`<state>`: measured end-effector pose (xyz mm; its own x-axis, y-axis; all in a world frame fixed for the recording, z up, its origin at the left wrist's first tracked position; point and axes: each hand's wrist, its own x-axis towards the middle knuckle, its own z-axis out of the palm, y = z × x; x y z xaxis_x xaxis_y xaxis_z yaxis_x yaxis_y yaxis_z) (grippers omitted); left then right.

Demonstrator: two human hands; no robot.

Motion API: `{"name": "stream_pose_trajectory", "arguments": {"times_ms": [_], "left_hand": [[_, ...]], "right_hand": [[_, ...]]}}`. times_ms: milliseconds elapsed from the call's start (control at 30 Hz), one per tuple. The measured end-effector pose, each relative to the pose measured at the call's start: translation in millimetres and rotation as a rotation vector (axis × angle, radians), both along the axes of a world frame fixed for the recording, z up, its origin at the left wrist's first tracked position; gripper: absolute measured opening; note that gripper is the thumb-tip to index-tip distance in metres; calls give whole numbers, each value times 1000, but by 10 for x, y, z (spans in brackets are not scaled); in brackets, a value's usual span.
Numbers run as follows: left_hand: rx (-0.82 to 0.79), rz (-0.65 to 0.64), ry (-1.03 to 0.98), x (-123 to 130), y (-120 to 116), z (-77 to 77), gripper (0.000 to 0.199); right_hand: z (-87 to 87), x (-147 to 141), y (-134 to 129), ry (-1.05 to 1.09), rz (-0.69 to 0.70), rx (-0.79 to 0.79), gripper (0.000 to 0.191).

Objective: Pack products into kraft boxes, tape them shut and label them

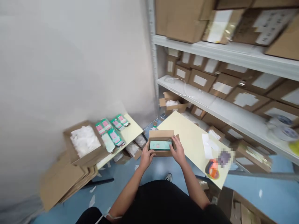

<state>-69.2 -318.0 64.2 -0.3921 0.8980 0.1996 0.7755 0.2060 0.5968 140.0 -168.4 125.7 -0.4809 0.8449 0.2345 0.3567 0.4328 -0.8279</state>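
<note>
Between my two hands is a small cardboard box point(161, 134) with its flaps up, held off the floor in front of my body. Inside it lies a mint-green carton point(160, 145) with small pink print. My left hand point(146, 155) grips the left end of the box, thumb over the near rim by the carton. On the right end, my right hand point(178, 151) wraps the box wall, with fingers reaching over the rim beside the carton. The undersides of both hands are hidden.
Left, a pale table point(130, 127) bears green-and-pink packages point(114, 137) and a box of white material point(85, 141). Flattened cardboard point(63, 180) leans below. Right, another table point(179, 127) has a tape roll point(212, 169) and paper point(206, 144). Shelving point(205, 99) holds labelled boxes. Scraps litter the floor.
</note>
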Motion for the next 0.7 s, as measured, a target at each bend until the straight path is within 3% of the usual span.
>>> {"name": "stream_pose_trajectory", "arguments": {"times_ms": [167, 433, 567, 700], "left_hand": [[-1, 203, -46, -593, -1001, 37, 7], [-51, 523, -79, -1380, -2701, 55, 10], [-44, 590, -105, -1683, -3267, -8, 9], [-18, 649, -129, -1931, -3628, -71, 8]], "right_hand": [[88, -904, -462, -12, 217, 44, 53], [53, -2261, -1718, -26, 502, 14, 53], [69, -2874, -2235, -24, 616, 10, 53], [120, -3418, -2573, -67, 663, 44, 54]]}}
